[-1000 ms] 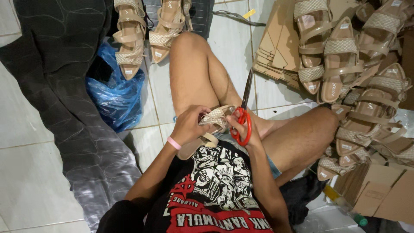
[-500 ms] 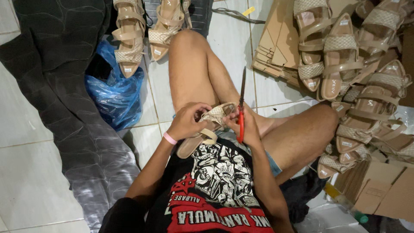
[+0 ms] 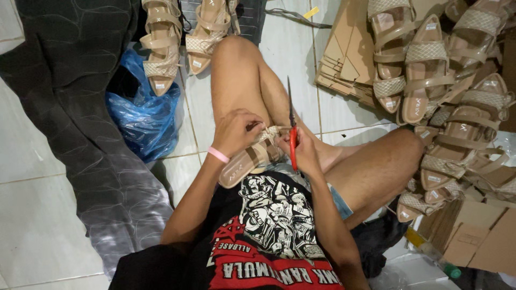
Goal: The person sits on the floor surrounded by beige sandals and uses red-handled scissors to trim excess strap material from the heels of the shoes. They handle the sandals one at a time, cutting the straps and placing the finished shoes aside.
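I sit on a tiled floor with a beige strappy sandal [image 3: 248, 161] across my lap. My left hand [image 3: 236, 130], with a pink band at the wrist, grips the sandal's woven strap. My right hand [image 3: 302, 152] holds red-handled scissors [image 3: 292, 129], blades pointing up and away from me, right beside the strap. Both hands touch the sandal between my bent knees.
Two beige sandals [image 3: 183, 37] lie ahead on the floor. A heap of the same sandals [image 3: 446, 96] is at the right, next to stacked flat cardboard [image 3: 349, 64]. A blue plastic bag [image 3: 141, 113] and dark fabric [image 3: 80, 107] lie at the left.
The scissors have turned edge-on, so their red handle loops no longer show wide. My left hand has shifted slightly along the sandal strap.
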A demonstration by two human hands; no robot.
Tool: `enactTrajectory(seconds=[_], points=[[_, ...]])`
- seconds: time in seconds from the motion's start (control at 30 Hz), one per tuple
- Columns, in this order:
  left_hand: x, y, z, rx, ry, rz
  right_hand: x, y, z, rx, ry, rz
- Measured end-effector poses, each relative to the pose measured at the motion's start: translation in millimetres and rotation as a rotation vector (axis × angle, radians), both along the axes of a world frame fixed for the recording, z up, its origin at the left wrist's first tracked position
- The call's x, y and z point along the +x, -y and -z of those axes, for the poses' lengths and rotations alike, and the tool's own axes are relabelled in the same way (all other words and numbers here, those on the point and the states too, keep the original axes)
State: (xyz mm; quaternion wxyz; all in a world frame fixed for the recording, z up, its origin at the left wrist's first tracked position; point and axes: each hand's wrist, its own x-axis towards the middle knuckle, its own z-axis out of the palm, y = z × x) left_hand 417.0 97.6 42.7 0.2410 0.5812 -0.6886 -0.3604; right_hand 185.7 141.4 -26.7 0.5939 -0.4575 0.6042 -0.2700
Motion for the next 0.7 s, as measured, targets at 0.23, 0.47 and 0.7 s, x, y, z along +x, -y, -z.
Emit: enactTrajectory(seconds=[0.23,0.47,0.7], points=[[-1,8,4,0.079,0.020,-0.030,5,0,-3,0.018,-0.046,0.031],[-13,-6,-7,-0.147,0.157,-0.154,10,1,-10,0.014,-0.064,0.048],[-16,-69,-53,0.248,-0.059,-0.379,2,2,-8,0.055,0.039,0.043]])
